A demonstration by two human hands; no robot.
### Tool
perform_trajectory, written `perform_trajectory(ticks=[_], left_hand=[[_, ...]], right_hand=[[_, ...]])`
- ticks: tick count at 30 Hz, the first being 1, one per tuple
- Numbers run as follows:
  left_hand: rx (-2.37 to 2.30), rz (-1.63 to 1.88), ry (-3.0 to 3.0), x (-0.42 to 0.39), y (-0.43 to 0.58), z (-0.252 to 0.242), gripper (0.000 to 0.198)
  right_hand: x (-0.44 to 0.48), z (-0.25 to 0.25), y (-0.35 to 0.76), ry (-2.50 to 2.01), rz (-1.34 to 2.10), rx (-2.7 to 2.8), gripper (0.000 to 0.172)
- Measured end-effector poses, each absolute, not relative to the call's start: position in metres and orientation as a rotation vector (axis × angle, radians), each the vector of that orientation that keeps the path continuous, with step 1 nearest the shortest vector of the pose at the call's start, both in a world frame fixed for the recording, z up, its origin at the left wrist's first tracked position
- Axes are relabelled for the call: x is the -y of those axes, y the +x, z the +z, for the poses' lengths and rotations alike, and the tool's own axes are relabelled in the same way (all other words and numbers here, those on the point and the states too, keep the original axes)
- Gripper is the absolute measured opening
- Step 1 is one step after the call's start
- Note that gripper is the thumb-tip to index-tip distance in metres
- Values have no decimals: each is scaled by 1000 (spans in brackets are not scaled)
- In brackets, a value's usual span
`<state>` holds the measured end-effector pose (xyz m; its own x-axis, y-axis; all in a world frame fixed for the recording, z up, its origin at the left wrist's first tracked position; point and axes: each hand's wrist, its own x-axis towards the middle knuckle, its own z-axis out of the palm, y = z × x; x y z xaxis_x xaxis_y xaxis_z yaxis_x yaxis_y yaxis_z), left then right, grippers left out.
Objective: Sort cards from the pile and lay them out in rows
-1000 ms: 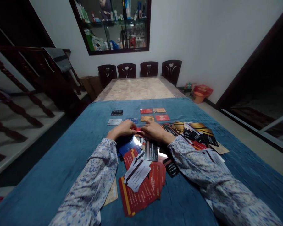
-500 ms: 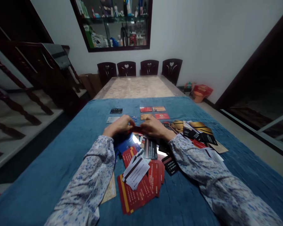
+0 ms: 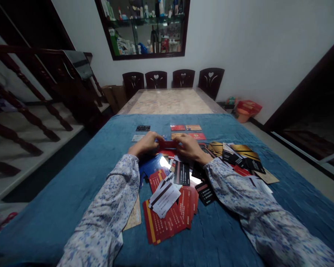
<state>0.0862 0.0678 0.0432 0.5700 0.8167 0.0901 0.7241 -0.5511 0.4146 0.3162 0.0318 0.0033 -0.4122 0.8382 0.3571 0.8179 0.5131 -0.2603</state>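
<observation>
My left hand (image 3: 149,144) and my right hand (image 3: 187,147) pinch opposite ends of a dark red card (image 3: 169,144), raised just above the far edge of a card pile. Beneath and nearer to me lie red cards (image 3: 167,224), white cards with dark stripes (image 3: 164,198), a black card (image 3: 182,173) and a blue card (image 3: 153,164). Past my hands, a black card (image 3: 143,128) and a pale card (image 3: 137,138) lie on the left, with red and tan cards (image 3: 193,127) on the right.
To the right is another heap with gold and black cards (image 3: 246,152). A blue cloth (image 3: 86,174) covers the near part of the table, and its bare marble top (image 3: 169,102) shows beyond. Dark chairs (image 3: 183,78) stand at the far end.
The view has shifted, so the scene sits slightly further right. Both hands still hold the dark red card, whose face now shows more broadly between them.
</observation>
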Motion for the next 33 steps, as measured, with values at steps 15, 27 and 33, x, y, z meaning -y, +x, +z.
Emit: perform_trajectory(ticks=[15,27,33], left_hand=[[-1241,553,2529,-55,81,52,37],[-1295,718,2465,-23,63,46,37],[-1302,782,2393,-18,58,31,33]], right_hand=[[-16,23,307,-1284,-67,2302,35],[-8,20,297,-1265,-59,2354,33],[0,23,292,-1252,11,2440,31]])
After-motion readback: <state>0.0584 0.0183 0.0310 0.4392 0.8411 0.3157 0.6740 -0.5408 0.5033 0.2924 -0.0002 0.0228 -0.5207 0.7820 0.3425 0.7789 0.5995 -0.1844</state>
